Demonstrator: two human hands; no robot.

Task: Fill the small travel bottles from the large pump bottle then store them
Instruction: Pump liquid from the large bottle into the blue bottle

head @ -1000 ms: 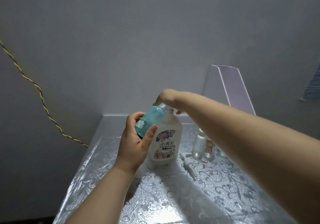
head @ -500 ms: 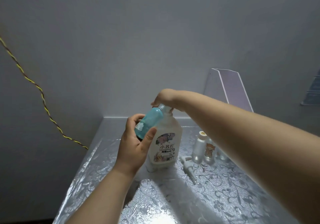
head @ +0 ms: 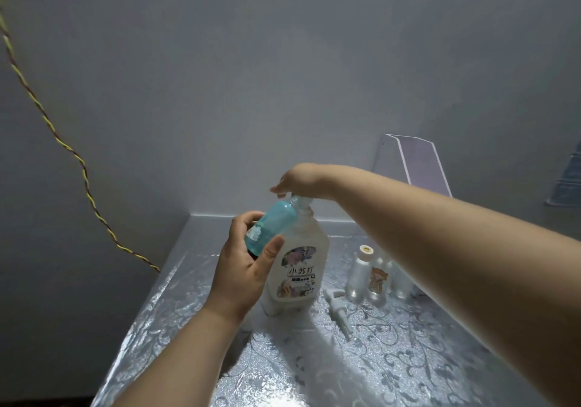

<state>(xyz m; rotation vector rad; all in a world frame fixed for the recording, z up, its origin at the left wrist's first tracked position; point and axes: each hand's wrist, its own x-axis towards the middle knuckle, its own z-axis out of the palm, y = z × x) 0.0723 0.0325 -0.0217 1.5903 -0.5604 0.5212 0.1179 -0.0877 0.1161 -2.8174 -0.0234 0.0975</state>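
- Over the back of the table (head: 408, 359), a teal bottle (head: 273, 229) is gripped by the left hand (head: 245, 268) — thumb across the front, fingers round the far side.
- It is held tilted, base toward the palm, mouth up and right against the top of the pump bottle (head: 297, 268).
- That top is covered by the right hand (head: 303, 180), wrist bent down; one finger is seen pointing left, the rest are hidden, so it cannot be told whether the top is gripped or only pressed.
- The pump bottle is stood upright on the table, pale, its flowered label turned to the camera.
- Just right of its base a white loose pump (head: 338, 310) is laid flat.
- Farther right, partly hidden by the right arm (head: 456, 249), clear bottles (head: 358, 277) are stood upright in a cluster — one with a white cap, one with a small brown picture.
- The table is covered in silver sheet with a leaf pattern.
- A clear stand (head: 418, 161) is seen at the back right, by the wall (head: 283, 76).
- A yellow twisted cable (head: 83, 174) is hung down the wall at the left.
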